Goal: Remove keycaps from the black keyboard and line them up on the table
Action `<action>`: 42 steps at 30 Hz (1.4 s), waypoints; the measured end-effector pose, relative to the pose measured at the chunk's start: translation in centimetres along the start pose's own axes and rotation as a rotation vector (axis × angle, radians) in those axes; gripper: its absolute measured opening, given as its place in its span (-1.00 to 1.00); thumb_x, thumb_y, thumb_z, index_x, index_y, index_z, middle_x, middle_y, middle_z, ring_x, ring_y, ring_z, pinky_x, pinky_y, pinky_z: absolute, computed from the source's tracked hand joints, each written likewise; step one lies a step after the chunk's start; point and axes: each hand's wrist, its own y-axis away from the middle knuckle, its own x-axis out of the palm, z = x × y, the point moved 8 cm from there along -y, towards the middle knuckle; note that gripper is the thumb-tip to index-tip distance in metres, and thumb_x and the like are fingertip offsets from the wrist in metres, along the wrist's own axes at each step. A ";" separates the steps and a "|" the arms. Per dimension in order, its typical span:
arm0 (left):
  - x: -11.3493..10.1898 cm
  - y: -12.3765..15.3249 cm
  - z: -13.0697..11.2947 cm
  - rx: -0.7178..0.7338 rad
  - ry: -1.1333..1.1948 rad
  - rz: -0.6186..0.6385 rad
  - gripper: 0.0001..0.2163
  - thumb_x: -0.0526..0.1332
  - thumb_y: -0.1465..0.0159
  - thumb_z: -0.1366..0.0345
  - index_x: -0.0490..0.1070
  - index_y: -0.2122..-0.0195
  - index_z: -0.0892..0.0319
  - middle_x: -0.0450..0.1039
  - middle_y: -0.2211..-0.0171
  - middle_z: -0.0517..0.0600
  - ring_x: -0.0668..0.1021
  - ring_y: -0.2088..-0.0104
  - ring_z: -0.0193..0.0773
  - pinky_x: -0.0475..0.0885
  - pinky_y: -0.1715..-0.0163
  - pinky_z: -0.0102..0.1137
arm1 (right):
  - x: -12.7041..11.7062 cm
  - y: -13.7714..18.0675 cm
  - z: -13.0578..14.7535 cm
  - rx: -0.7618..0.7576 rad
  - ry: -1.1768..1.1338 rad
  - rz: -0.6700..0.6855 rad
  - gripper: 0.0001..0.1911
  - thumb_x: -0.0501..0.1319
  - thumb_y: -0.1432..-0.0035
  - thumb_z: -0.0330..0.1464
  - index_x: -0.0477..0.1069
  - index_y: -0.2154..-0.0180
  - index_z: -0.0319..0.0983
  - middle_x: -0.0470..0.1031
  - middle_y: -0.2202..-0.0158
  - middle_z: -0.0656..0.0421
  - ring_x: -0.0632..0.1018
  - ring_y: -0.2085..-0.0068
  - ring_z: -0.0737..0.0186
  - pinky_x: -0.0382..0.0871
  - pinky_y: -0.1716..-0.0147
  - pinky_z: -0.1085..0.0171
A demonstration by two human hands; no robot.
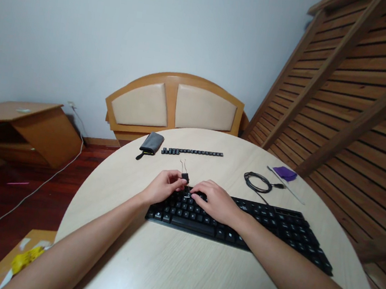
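A black keyboard (pixel 199 224) lies slightly askew on the round table, with white letters on its keys. My left hand (pixel 165 186) is closed on a keycap puller (pixel 184 176), a small black grip with thin wire loops, held upright over the upper left keys. The puller's lower wires reach down to the key area; whether they hook a keycap is too small to tell. My right hand (pixel 214 200) rests over the keyboard just right of the puller, fingertips bent close to its lower wires. What those fingertips grip, if anything, is hidden. Loose black keycaps (pixel 195 152) stand in a row behind the keyboard.
Left of the keycap row lies a grey pouch (pixel 152 143). At the right are a coiled black cable (pixel 258 182), a thin stick (pixel 287 186) and a purple cloth (pixel 284 173). A padded headboard (pixel 176 99) stands behind the table (pixel 168 265).
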 end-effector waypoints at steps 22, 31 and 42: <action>0.2 0.5 0.0 0.071 -0.212 -0.048 -0.78 0.16 -0.31 0.11 0.31 0.36 0.15 0.57 0.38 0.01 0.62 0.37 -0.20 0.46 0.37 -0.37 | 0.2 0.0 -0.1 0.011 0.025 0.002 -0.83 0.17 -0.26 -0.32 0.52 0.17 -0.18 0.56 0.20 0.10 0.49 0.11 0.12 0.34 0.07 0.14; 0.0 0.2 1.0 -0.029 0.030 -0.057 -0.70 0.21 -0.26 0.04 0.26 0.37 0.18 0.55 0.36 0.00 0.59 0.44 -0.29 0.44 0.44 -0.42 | 0.1 0.1 -0.2 0.037 0.026 -0.009 -0.82 0.20 -0.24 -0.28 0.51 0.16 -0.16 0.57 0.15 0.12 0.49 0.08 0.12 0.33 0.06 0.15; 0.4 0.6 -0.3 0.111 -0.019 -0.022 -0.78 0.21 -0.30 0.14 0.37 0.28 0.21 0.48 0.36 -0.04 0.61 0.33 -0.25 0.46 0.39 -0.45 | -0.2 0.0 -0.2 0.028 -0.042 -0.036 -0.84 0.24 -0.16 -0.38 0.46 0.17 -0.20 0.55 0.19 0.13 0.50 0.12 0.15 0.35 0.08 0.17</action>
